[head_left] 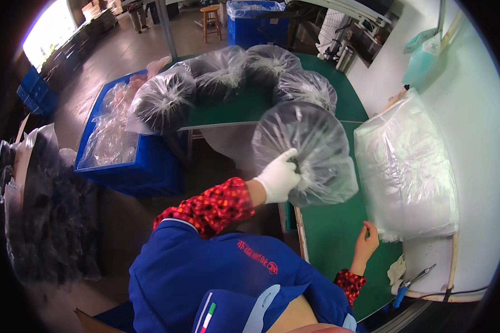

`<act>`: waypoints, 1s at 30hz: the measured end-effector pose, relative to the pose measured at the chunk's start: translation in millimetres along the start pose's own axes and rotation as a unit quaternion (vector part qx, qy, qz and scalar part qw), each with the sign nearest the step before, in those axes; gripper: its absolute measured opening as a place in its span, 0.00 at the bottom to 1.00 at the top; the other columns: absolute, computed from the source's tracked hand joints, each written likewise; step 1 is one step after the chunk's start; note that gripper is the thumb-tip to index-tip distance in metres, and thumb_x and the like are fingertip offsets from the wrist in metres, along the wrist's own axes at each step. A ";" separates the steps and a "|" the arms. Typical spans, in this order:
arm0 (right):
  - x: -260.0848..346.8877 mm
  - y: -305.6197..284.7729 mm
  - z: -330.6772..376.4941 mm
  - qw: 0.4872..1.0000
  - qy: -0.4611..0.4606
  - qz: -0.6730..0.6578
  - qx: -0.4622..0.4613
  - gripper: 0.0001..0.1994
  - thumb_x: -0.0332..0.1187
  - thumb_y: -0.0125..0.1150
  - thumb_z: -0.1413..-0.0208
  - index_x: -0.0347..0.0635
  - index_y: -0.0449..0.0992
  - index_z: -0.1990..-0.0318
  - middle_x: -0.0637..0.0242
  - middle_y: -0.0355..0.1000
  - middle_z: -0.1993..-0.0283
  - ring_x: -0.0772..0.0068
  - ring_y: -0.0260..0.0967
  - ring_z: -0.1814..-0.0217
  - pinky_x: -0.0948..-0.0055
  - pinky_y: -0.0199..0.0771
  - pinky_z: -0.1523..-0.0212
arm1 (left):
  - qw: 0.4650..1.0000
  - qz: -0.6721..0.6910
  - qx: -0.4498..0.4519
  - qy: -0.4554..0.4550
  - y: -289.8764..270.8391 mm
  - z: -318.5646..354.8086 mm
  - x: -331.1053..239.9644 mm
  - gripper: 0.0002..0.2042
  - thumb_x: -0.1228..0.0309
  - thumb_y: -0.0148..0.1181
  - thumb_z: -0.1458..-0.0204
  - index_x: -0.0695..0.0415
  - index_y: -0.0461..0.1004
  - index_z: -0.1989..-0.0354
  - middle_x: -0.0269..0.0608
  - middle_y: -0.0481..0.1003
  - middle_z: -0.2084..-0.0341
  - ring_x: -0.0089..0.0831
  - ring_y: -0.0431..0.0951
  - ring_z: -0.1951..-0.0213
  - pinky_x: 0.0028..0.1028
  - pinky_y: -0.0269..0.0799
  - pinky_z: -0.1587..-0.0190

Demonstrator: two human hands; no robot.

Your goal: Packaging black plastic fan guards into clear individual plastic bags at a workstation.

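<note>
A white glove is worn on the left hand (278, 178), above a red sleeve cuff (216, 205) patterned with black. The bag (305, 152) gripped by it is clear plastic over dark, near-black contents. The right hand (365, 240) is bare, its cuff (350, 283) in the same red and black. The surface (333, 244) is covered in green. The stack of bags (408, 172) is translucent white. The crate (133, 166) is blue, as is the jacket (216, 277).

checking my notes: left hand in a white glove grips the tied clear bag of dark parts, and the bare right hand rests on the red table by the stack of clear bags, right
Not quite. The head view shows the table is green, not red. The rest holds: the gloved left hand grips the tied clear bag of dark parts, and the bare right hand rests by the stack of clear bags.
</note>
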State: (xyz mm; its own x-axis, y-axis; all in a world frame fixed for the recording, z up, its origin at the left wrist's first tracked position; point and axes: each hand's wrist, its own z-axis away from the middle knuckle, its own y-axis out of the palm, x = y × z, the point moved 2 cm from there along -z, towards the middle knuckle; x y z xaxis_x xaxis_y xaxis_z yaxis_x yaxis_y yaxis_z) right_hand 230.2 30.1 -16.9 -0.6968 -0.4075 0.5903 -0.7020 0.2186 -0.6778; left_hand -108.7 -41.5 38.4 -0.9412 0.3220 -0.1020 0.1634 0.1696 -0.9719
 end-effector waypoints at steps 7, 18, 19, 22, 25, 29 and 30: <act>23.0 31.9 4.1 0.999 0.001 -0.004 0.032 0.05 0.25 0.55 0.50 0.39 0.75 0.65 0.58 0.72 0.59 0.58 0.69 0.55 0.66 0.68 0.54 | 0.980 -0.084 0.039 -0.175 -8.9 41.7 87.6 0.10 0.69 0.54 0.64 0.55 0.75 0.71 0.41 0.74 0.78 0.36 0.74 0.66 0.36 0.47 0.38; -8.7 -14.1 57.5 0.987 0.072 0.124 -0.067 0.04 0.27 0.56 0.55 0.40 0.75 0.71 0.59 0.73 0.65 0.54 0.69 0.59 0.61 0.69 0.57 | 0.968 -0.063 -0.044 -0.238 50.1 -36.6 217.2 0.28 0.63 0.66 0.70 0.51 0.72 0.53 0.45 0.77 0.69 0.42 0.76 0.63 0.37 0.67 0.54; -12.8 -27.0 72.1 0.980 0.084 0.147 -0.107 0.04 0.27 0.55 0.55 0.40 0.75 0.72 0.60 0.73 0.66 0.54 0.68 0.61 0.61 0.69 0.58 | 0.965 -0.080 -0.020 -0.250 53.0 -46.6 222.1 0.29 0.62 0.66 0.69 0.50 0.71 0.51 0.45 0.77 0.68 0.44 0.76 0.64 0.36 0.70 0.58; -27.8 -71.5 130.0 0.947 0.184 0.212 -0.159 0.04 0.27 0.54 0.55 0.40 0.75 0.72 0.60 0.73 0.67 0.54 0.68 0.63 0.60 0.69 0.59 | 0.954 -0.148 -0.042 -0.258 60.4 -60.3 242.7 0.29 0.64 0.62 0.66 0.48 0.69 0.48 0.47 0.77 0.65 0.48 0.76 0.64 0.40 0.69 0.58; -20.1 -122.1 192.1 0.899 0.295 0.268 -0.182 0.04 0.25 0.55 0.55 0.39 0.75 0.72 0.62 0.73 0.65 0.57 0.68 0.58 0.64 0.69 0.57 | 0.922 -0.168 0.010 -0.350 70.5 -78.4 247.9 0.27 0.58 0.56 0.62 0.36 0.66 0.46 0.50 0.75 0.60 0.50 0.74 0.57 0.39 0.66 0.52; 12.4 -210.6 277.6 0.796 0.325 0.385 -0.336 0.05 0.27 0.55 0.52 0.40 0.76 0.69 0.59 0.74 0.65 0.55 0.70 0.60 0.64 0.70 0.59 | 0.900 -0.204 0.074 -0.379 61.5 -95.1 174.4 0.20 0.57 0.52 0.55 0.53 0.73 0.55 0.45 0.75 0.59 0.43 0.74 0.55 0.37 0.61 0.50; 27.0 -239.4 291.9 0.769 0.338 0.397 -0.370 0.05 0.28 0.55 0.52 0.40 0.76 0.68 0.58 0.74 0.66 0.55 0.70 0.61 0.64 0.70 0.60 | 0.883 -0.221 0.097 -0.402 48.5 -100.1 156.7 0.24 0.49 0.49 0.55 0.56 0.75 0.58 0.46 0.75 0.58 0.42 0.72 0.52 0.38 0.58 0.47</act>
State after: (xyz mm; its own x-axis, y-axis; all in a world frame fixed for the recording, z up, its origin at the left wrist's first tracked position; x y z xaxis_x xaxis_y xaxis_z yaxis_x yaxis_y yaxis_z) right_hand 422.4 -292.0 33.3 -0.6903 0.6149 0.3812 0.2680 0.7067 -0.6548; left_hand -218.7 110.4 -3.5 -0.8181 -0.5152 0.2554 -0.2534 -0.0756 -0.9644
